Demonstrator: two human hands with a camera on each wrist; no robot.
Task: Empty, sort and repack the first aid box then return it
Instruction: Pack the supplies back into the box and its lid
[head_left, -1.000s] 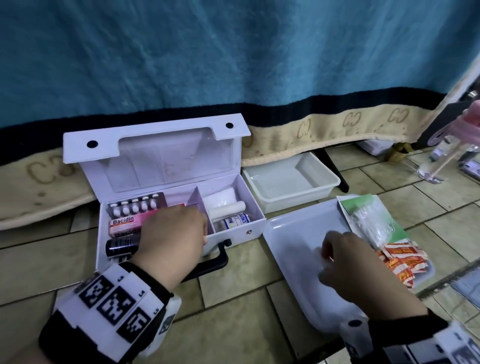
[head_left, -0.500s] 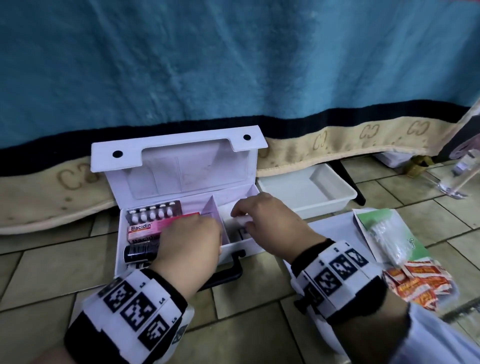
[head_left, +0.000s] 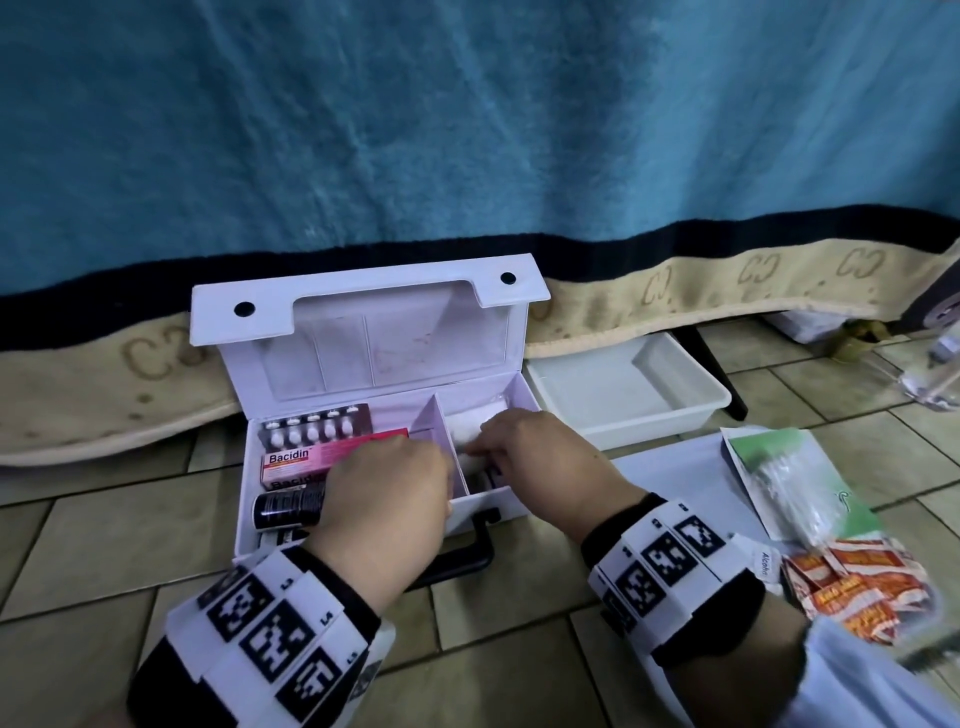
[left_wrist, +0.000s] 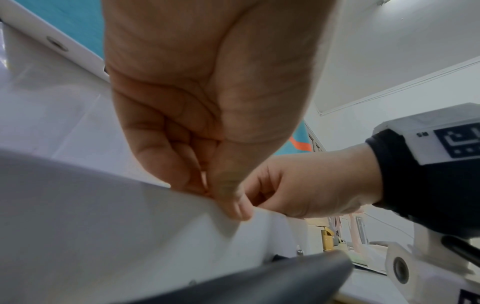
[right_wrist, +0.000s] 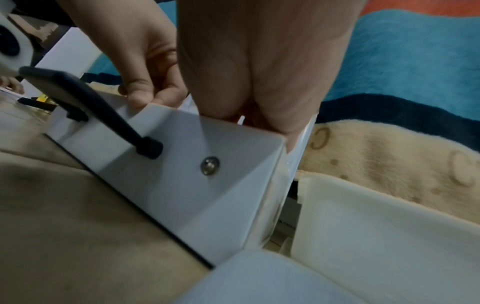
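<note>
The white first aid box (head_left: 363, 306) stands open on the tiled floor, lid leaning back. Its left compartment holds a blister pack (head_left: 317, 428), a pink Bacidin box (head_left: 311, 460) and a dark bottle (head_left: 288, 506). A white roll (head_left: 467, 423) lies in the right compartment. My left hand (head_left: 395, 483) pinches the box's front wall (left_wrist: 91, 216) near the divider, thumb outside. My right hand (head_left: 524, 441) reaches down into the right compartment. Its fingertips are hidden behind the box wall (right_wrist: 182, 185), so what they hold is unclear.
A black handle (head_left: 457, 561) hangs on the box front. An empty white tub (head_left: 623, 395) sits to the right, under the blue blanket (head_left: 467, 130). A flat white tray (head_left: 675, 478) carries a green-white swab packet (head_left: 800, 488) and orange sachets (head_left: 857, 587).
My right hand has left the flat tray and moved left into the box's right compartment. The left hand has stayed at the box's front wall.
</note>
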